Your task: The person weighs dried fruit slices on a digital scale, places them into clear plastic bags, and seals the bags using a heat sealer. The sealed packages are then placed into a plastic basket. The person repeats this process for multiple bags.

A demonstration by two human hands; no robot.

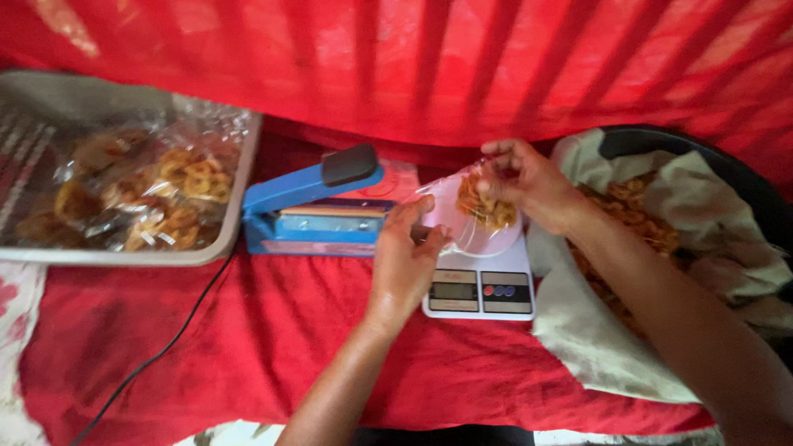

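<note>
We pinch the clear bag open just above the scale, our left hand closed on its near edge, our right hand gripping the far rim, fingers holding fried snacks at its mouth

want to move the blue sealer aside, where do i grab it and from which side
Judging by its shape, grip the blue heat sealer by the dark handle pad at the end of its raised arm, coming from above and the right. The arm stands tilted open, leaving room for fingers underneath. The black cord trails off its left end.
</note>
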